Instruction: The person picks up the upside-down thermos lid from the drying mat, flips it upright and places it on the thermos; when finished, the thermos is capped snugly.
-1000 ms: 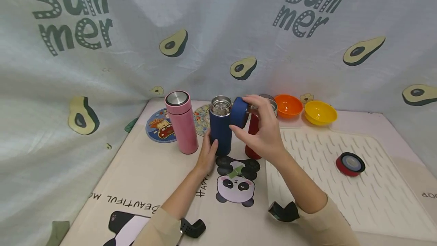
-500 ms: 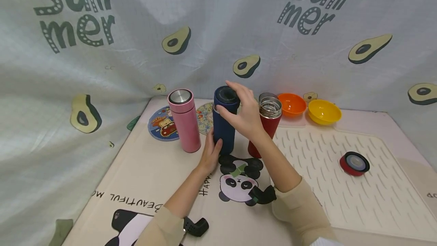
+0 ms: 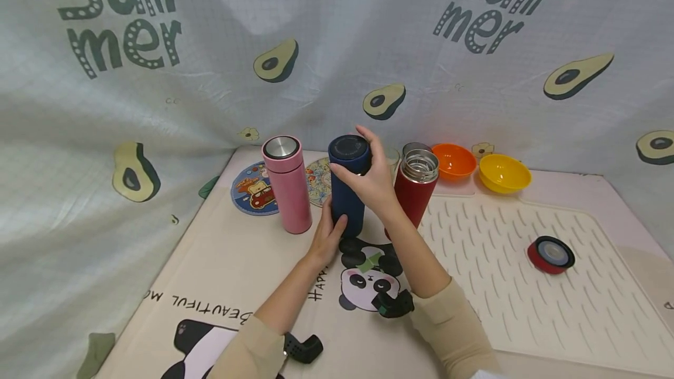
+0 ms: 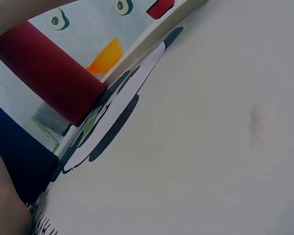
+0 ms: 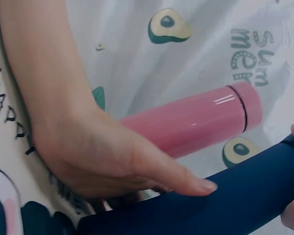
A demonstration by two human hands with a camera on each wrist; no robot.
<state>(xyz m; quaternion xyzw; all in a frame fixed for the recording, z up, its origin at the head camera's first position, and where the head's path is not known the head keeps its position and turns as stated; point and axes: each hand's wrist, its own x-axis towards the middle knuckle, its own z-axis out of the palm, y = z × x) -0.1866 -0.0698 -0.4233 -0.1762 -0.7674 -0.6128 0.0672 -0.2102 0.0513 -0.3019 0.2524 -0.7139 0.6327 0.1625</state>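
A red bottle [image 4: 44,73] (upright on the panda mat [image 4: 186,147]) stands beside a navy bottle [image 4: 17,156].

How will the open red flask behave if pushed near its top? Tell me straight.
The red flask stands tall on a narrow base, so it would probably tip rather than slide. Once down, its round body would likely roll. Its lid is off, so anything inside could spill; contents cannot be seen.

The navy blue bottle [image 3: 347,195] stands upright on the panda-print mat [image 3: 221,274], between the pink bottle [image 3: 288,185] and the red bottle [image 3: 414,192]. Its matching blue lid [image 3: 349,150] sits on top. Body cylindrical, matte finish, base on the mat.
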